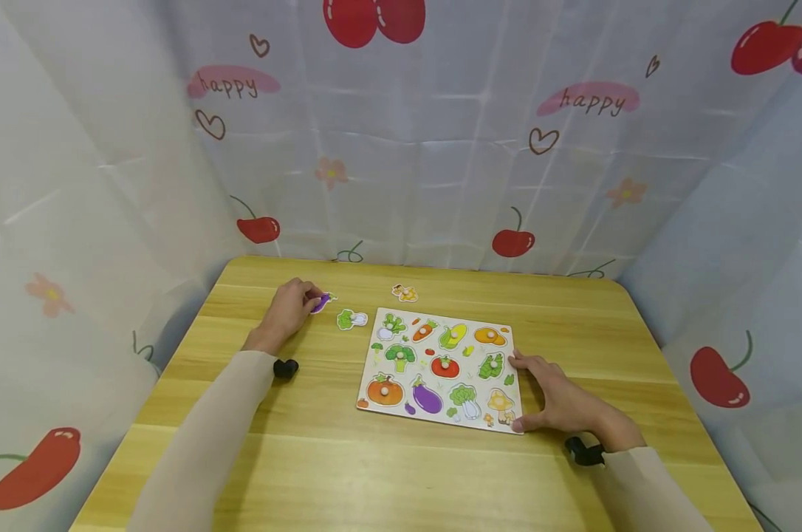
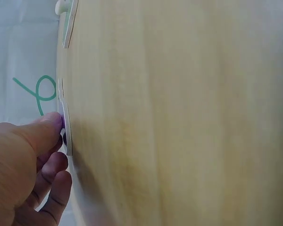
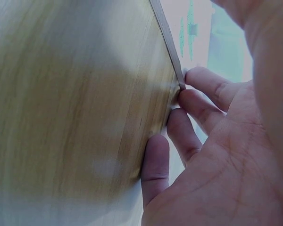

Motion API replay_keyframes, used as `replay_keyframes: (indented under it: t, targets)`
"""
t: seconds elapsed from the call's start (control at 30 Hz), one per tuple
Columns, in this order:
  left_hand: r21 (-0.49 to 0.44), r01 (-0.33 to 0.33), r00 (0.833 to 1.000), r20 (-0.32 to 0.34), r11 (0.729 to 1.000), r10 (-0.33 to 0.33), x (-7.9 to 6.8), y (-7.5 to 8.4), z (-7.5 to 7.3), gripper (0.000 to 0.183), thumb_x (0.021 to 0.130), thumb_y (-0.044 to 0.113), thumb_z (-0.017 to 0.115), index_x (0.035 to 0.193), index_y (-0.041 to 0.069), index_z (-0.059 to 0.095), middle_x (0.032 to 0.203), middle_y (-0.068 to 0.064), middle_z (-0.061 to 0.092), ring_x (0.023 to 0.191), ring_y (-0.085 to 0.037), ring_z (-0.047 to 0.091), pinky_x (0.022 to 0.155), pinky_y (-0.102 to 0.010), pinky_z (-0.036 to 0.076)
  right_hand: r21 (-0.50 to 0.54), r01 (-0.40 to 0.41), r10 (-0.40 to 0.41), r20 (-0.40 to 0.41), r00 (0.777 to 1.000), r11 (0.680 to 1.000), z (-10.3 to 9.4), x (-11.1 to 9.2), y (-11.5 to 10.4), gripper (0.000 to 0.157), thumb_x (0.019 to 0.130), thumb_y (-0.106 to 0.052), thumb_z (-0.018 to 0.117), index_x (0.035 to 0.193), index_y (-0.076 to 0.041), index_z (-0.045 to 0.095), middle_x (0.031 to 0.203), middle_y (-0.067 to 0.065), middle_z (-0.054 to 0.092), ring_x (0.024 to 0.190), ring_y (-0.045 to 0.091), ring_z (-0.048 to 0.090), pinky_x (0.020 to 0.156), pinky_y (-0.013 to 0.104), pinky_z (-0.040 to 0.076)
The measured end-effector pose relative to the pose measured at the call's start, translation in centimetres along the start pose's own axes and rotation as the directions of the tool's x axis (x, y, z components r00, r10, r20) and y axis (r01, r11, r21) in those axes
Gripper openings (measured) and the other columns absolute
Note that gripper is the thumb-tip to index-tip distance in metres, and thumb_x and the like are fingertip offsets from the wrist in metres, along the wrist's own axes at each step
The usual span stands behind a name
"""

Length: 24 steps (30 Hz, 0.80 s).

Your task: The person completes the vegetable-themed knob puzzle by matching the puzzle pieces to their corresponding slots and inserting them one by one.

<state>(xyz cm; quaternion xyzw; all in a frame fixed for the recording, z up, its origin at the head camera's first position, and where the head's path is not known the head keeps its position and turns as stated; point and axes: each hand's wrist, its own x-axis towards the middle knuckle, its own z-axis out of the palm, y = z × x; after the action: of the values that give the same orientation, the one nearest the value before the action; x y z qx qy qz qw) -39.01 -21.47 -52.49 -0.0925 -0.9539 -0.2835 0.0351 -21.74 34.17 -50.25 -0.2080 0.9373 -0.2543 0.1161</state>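
My left hand (image 1: 291, 307) pinches a purple eggplant puzzle piece (image 1: 322, 302) between thumb and fingertips, at the far left part of the table. In the left wrist view the eggplant piece (image 2: 68, 134) is seen edge-on, close over the wood. A bok choy piece (image 1: 352, 319) lies just right of it. Further right, behind the puzzle board, is a mushroom piece (image 1: 405, 293). My right hand (image 1: 560, 395) rests at the right edge of the wooden vegetable puzzle board (image 1: 441, 423), thumb by the near corner. Fingertips (image 3: 193, 99) touch the board's edge in the right wrist view.
The board bears several knobbed vegetable pieces, among them a tomato (image 1: 444, 367) and a pumpkin (image 1: 384, 391). Its eggplant, bok choy and mushroom pictures show no knobs. A wooden table (image 1: 401, 480) carries everything, with printed curtains (image 1: 401, 148) behind and on both sides.
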Motion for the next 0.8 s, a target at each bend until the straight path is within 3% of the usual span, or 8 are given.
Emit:
replay_keyframes:
  t: [0.33, 0.8]
  targets:
    - [-0.013, -0.005, 0.999, -0.037, 1.0, 0.005, -0.7, 0.3, 0.0, 0.018, 0.115, 0.013, 0.075, 0.125, 0.0, 0.08, 0.118, -0.019, 0.069, 0.107, -0.033, 0.066, 0.1, -0.049, 0.059, 0.001, 0.004, -0.004, 0.003, 1.0, 1.0, -0.1, 0.0, -0.2, 0.119, 0.082, -0.052, 0.107, 0.171, -0.002, 0.047, 0.186, 0.028, 0.038, 0.159, 0.055, 0.045, 0.127, 0.077, 0.043]
    - [-0.054, -0.032, 0.998, -0.059, 0.998, 0.029, -1.9, 1.3, -0.7, 0.019, 0.117, 0.016, 0.072, 0.127, 0.001, 0.078, 0.135, -0.02, 0.064, 0.123, -0.04, 0.073, 0.109, -0.055, 0.064, -0.001, -0.001, 0.001, 0.002, 1.0, 1.0, 0.0, 0.0, 0.1, 0.119, 0.082, -0.053, 0.106, 0.172, -0.003, 0.047, 0.186, 0.028, 0.038, 0.159, 0.054, 0.045, 0.127, 0.077, 0.044]
